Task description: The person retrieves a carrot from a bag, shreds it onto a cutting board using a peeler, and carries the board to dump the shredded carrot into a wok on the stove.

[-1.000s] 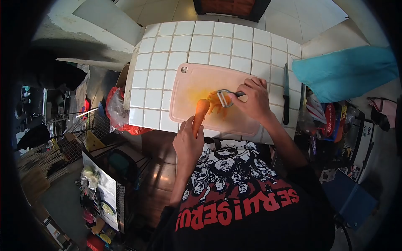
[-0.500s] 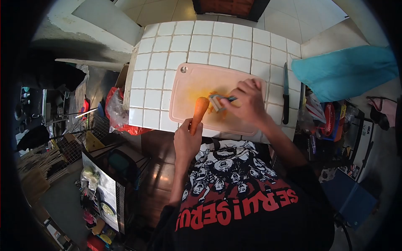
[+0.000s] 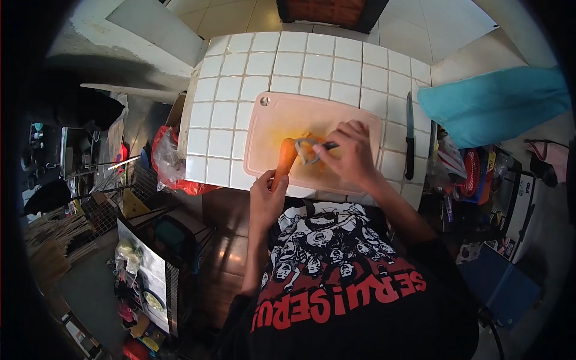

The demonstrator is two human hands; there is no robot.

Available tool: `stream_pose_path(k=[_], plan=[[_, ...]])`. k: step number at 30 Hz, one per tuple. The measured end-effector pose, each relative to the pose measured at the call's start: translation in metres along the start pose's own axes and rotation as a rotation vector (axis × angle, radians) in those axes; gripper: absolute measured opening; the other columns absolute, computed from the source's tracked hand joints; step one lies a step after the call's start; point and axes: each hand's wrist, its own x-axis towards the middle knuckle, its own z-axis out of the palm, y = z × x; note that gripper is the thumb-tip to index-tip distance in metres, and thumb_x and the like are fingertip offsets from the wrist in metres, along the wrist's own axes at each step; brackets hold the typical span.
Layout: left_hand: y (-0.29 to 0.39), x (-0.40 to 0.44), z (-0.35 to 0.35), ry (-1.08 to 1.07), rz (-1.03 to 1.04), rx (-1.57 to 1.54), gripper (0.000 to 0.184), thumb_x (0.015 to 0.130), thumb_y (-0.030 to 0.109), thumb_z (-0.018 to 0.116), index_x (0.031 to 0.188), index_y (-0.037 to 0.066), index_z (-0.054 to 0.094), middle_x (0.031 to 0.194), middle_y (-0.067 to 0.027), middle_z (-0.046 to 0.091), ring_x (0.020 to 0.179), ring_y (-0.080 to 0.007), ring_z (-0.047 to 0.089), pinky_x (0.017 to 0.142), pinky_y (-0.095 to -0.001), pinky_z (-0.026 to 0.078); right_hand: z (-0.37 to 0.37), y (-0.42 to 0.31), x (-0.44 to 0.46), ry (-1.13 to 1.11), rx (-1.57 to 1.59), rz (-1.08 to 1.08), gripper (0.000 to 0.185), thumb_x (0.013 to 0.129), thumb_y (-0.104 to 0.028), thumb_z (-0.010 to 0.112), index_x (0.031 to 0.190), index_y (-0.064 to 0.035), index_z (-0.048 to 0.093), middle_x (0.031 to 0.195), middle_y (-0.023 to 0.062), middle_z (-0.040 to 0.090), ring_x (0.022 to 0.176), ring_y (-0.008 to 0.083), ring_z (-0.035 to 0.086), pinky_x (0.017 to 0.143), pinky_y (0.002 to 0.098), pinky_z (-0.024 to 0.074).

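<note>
An orange carrot (image 3: pixel 287 157) is held by its lower end in my left hand (image 3: pixel 267 195), tilted over the near edge of the pink cutting board (image 3: pixel 264 129). My right hand (image 3: pixel 353 155) is closed on the dark handle of a peeler (image 3: pixel 308 151), whose head is right beside the carrot's upper part; whether they touch is unclear. Orange peelings (image 3: pixel 312 168) lie on the board, partly hidden under the peeler and my right hand. A yellowish-orange stain spreads around them.
The board rests on a white tiled counter (image 3: pixel 231 84). A knife with a black handle (image 3: pixel 410 157) lies right of the board. Beyond it hangs a teal cloth (image 3: pixel 492 102). At the counter's left side is a red and clear plastic bag (image 3: pixel 168 159).
The peeler and my right hand have shifted left toward the carrot. My left hand has turned the carrot slightly and moved a little.
</note>
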Motion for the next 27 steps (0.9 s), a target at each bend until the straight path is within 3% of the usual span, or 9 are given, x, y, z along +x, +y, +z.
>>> stream_pose_path(k=[3, 5, 6, 9, 11, 13, 17, 24, 27], plan=[[0.003, 0.000, 0.002, -0.018, 0.019, -0.027, 0.034, 0.093, 0.020, 0.062, 0.110, -0.010, 0.063, 0.067, -0.0022, 0.057, 0.060, -0.0057, 0.047, 0.052, -0.0263, 0.038, 0.006, -0.014, -0.002, -0.045, 0.082, -0.101, 0.029, 0.080, -0.033, 0.076, 0.073, -0.0078, 0.063, 0.073, 0.0053, 0.055, 0.080, 0.0246, 0.054, 0.084, 0.0401, 0.0368], [0.004, -0.001, 0.003, -0.030, -0.020, -0.077, 0.033, 0.094, 0.019, 0.062, 0.110, -0.010, 0.063, 0.067, -0.0008, 0.056, 0.060, -0.0048, 0.046, 0.051, -0.0257, 0.036, 0.018, -0.008, -0.006, -0.066, 0.198, 0.197, 0.033, 0.081, -0.036, 0.076, 0.074, -0.0059, 0.063, 0.076, 0.0065, 0.055, 0.078, 0.0260, 0.054, 0.079, 0.0403, 0.0400], [0.005, -0.001, 0.002, -0.041, -0.060, -0.126, 0.033, 0.094, 0.019, 0.062, 0.110, -0.009, 0.063, 0.067, 0.0007, 0.055, 0.059, -0.0040, 0.045, 0.050, -0.0252, 0.035, 0.018, -0.004, -0.004, -0.161, 0.463, 0.430, 0.031, 0.082, -0.030, 0.077, 0.080, -0.0034, 0.060, 0.079, 0.0080, 0.056, 0.075, 0.0187, 0.052, 0.071, 0.0325, 0.0420], [0.002, 0.000, 0.004, -0.064, -0.070, -0.138, 0.031, 0.095, 0.018, 0.060, 0.111, -0.009, 0.063, 0.067, 0.0029, 0.053, 0.059, -0.0024, 0.042, 0.049, -0.0241, 0.032, 0.008, -0.008, -0.008, -0.226, 0.628, 0.349, 0.030, 0.082, -0.025, 0.077, 0.085, -0.0007, 0.060, 0.080, 0.0075, 0.056, 0.076, 0.0141, 0.050, 0.068, 0.0293, 0.0420], [-0.007, 0.003, 0.006, -0.091, -0.070, -0.176, 0.029, 0.096, 0.019, 0.058, 0.108, -0.007, 0.064, 0.066, 0.0037, 0.052, 0.058, -0.0021, 0.041, 0.049, -0.0238, 0.031, 0.011, -0.015, -0.014, -0.214, 0.601, 0.333, 0.027, 0.077, -0.016, 0.079, 0.089, 0.0005, 0.061, 0.078, 0.0072, 0.054, 0.075, 0.0168, 0.050, 0.068, 0.0312, 0.0425], [-0.003, 0.004, 0.007, -0.111, -0.068, -0.212, 0.028, 0.097, 0.019, 0.057, 0.106, -0.006, 0.064, 0.066, 0.0044, 0.051, 0.057, -0.0017, 0.040, 0.048, -0.0235, 0.030, 0.017, -0.016, -0.017, -0.305, 0.592, 0.109, 0.030, 0.071, -0.012, 0.079, 0.094, 0.0000, 0.063, 0.085, 0.0128, 0.061, 0.083, 0.0289, 0.058, 0.073, 0.0368, 0.0464], [0.013, -0.003, 0.006, -0.208, -0.176, -0.359, 0.025, 0.100, 0.021, 0.050, 0.094, 0.001, 0.064, 0.064, 0.0073, 0.047, 0.053, -0.0017, 0.038, 0.046, -0.0230, 0.027, 0.023, -0.019, -0.018, -0.337, 0.544, -0.015, 0.021, 0.071, -0.005, 0.076, 0.090, -0.0041, 0.068, 0.082, 0.0084, 0.063, 0.084, 0.0290, 0.060, 0.080, 0.0388, 0.0456], [0.004, -0.005, 0.008, -0.221, -0.135, -0.295, 0.027, 0.100, 0.020, 0.051, 0.103, -0.002, 0.066, 0.064, 0.0067, 0.047, 0.055, -0.0018, 0.039, 0.048, -0.0219, 0.028, 0.028, -0.010, -0.020, -0.189, 0.490, -0.071, 0.022, 0.071, -0.002, 0.075, 0.092, -0.0025, 0.069, 0.079, 0.0086, 0.063, 0.078, 0.0275, 0.058, 0.077, 0.0365, 0.0469], [-0.003, -0.005, 0.008, -0.212, -0.122, -0.280, 0.031, 0.097, 0.016, 0.052, 0.115, -0.006, 0.064, 0.065, 0.0061, 0.048, 0.056, -0.0021, 0.040, 0.049, -0.0219, 0.030, 0.031, 0.004, -0.021, -0.159, 0.457, 0.195, 0.015, 0.077, -0.001, 0.073, 0.091, -0.0008, 0.068, 0.080, 0.0042, 0.065, 0.076, 0.0174, 0.060, 0.070, 0.0300, 0.0481]])
